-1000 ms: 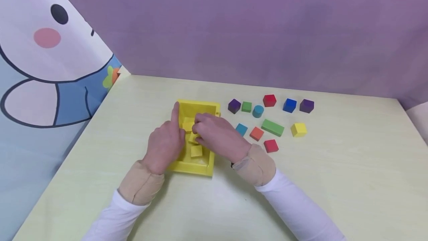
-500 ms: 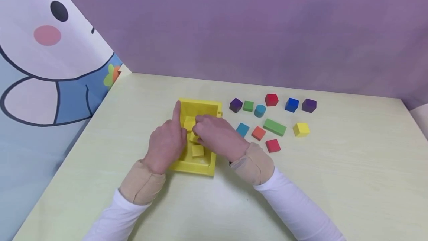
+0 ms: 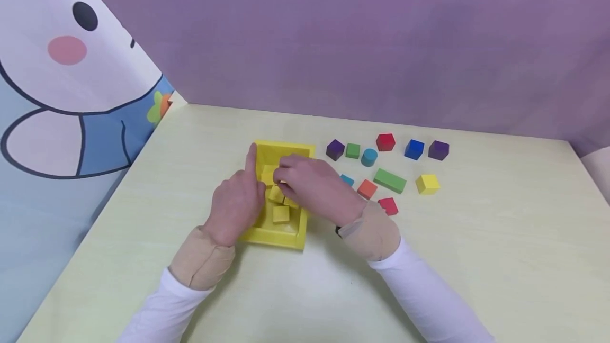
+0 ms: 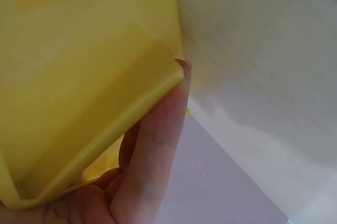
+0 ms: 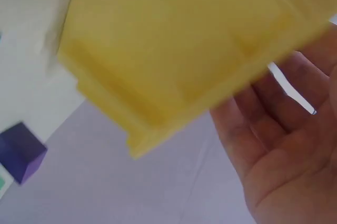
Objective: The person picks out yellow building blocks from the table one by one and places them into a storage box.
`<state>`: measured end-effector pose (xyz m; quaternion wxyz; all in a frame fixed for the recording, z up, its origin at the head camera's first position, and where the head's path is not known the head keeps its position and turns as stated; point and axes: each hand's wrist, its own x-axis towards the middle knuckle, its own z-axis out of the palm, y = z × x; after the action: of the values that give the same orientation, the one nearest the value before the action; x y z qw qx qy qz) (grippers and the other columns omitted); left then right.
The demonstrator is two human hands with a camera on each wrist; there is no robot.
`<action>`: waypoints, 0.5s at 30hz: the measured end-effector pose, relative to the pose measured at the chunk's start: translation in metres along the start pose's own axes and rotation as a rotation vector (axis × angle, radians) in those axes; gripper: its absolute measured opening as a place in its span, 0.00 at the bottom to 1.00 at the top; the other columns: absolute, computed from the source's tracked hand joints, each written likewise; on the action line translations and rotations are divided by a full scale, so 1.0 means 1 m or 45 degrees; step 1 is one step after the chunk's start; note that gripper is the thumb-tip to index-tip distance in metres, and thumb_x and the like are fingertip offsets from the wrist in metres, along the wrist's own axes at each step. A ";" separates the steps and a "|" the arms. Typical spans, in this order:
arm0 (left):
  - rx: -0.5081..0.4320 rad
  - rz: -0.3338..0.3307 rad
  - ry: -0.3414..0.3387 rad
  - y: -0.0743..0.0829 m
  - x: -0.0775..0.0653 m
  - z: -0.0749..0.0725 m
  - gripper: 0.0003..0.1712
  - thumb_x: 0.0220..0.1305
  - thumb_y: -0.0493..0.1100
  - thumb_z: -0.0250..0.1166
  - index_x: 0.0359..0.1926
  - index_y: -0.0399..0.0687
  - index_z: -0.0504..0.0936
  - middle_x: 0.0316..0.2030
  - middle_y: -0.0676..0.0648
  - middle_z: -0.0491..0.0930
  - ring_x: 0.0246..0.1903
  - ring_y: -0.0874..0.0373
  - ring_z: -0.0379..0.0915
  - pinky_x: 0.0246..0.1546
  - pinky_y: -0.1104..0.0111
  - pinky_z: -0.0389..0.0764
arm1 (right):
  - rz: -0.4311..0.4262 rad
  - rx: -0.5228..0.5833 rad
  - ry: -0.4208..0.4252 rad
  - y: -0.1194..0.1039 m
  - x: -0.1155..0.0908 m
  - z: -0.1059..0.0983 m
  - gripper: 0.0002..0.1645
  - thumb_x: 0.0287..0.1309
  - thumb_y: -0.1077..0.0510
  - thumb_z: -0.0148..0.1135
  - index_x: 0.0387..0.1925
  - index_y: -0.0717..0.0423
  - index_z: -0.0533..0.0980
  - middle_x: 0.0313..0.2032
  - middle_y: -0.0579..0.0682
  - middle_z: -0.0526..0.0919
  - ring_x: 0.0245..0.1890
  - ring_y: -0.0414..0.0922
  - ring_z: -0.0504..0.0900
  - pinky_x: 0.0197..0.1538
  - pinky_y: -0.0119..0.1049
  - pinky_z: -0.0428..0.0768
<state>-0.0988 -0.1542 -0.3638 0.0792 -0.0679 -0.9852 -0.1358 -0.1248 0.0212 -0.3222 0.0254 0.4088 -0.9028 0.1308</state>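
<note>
A yellow plastic box [image 3: 274, 238] lies on the table with several yellow blocks [image 3: 281, 215] inside. My left hand [image 3: 235, 205] grips its left wall, index finger stretched along the rim and thumb on the inner side. In the left wrist view the fingers curl round the box's edge [image 4: 121, 118]. Over the box's right side hovers my right hand [image 3: 319, 187], with its fingers bent down inside. The right wrist view shows this hand [image 5: 287, 140] with loose fingers; the box wall hides the fingertips. A yellow block [image 3: 291, 203] lies just under the right thumb.
Right of the box lie scattered coloured blocks, among them a long green block [image 3: 389, 180], a blue cube [image 3: 414, 149], a yellow cube [image 3: 428, 184] and a teal cylinder [image 3: 369, 157]. A purple cloth backdrop [image 3: 343, 41] rises behind the table [image 3: 500, 237].
My right hand has shifted slightly right and back, uncovering a yellow block by its thumb. My left hand stays on the box wall. The head view has shifted slightly.
</note>
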 end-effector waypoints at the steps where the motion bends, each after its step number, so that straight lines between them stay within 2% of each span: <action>1: 0.002 -0.001 -0.005 0.000 0.000 0.000 0.40 0.65 0.36 0.56 0.75 0.35 0.52 0.15 0.43 0.67 0.10 0.51 0.61 0.10 0.63 0.65 | 0.002 0.011 0.024 0.002 -0.002 -0.003 0.07 0.61 0.59 0.67 0.41 0.51 0.86 0.36 0.45 0.80 0.36 0.40 0.76 0.43 0.28 0.78; 7: -0.006 -0.038 -0.070 0.001 0.002 -0.001 0.40 0.67 0.38 0.55 0.76 0.37 0.49 0.16 0.42 0.69 0.10 0.51 0.63 0.11 0.63 0.65 | 0.063 0.048 0.080 0.016 -0.017 -0.018 0.10 0.59 0.59 0.69 0.43 0.52 0.86 0.40 0.46 0.84 0.42 0.42 0.79 0.47 0.32 0.81; 15: -0.049 -0.050 -0.100 0.002 0.004 -0.001 0.41 0.67 0.37 0.54 0.76 0.38 0.47 0.15 0.44 0.68 0.10 0.51 0.62 0.10 0.64 0.63 | 0.109 0.082 0.176 0.036 -0.036 -0.034 0.09 0.59 0.59 0.69 0.42 0.53 0.85 0.40 0.47 0.83 0.42 0.43 0.79 0.45 0.35 0.81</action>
<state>-0.1018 -0.1522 -0.3613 0.0364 -0.0552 -0.9859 -0.1536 -0.1299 0.0790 -0.3028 0.0690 0.3604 -0.9110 0.1885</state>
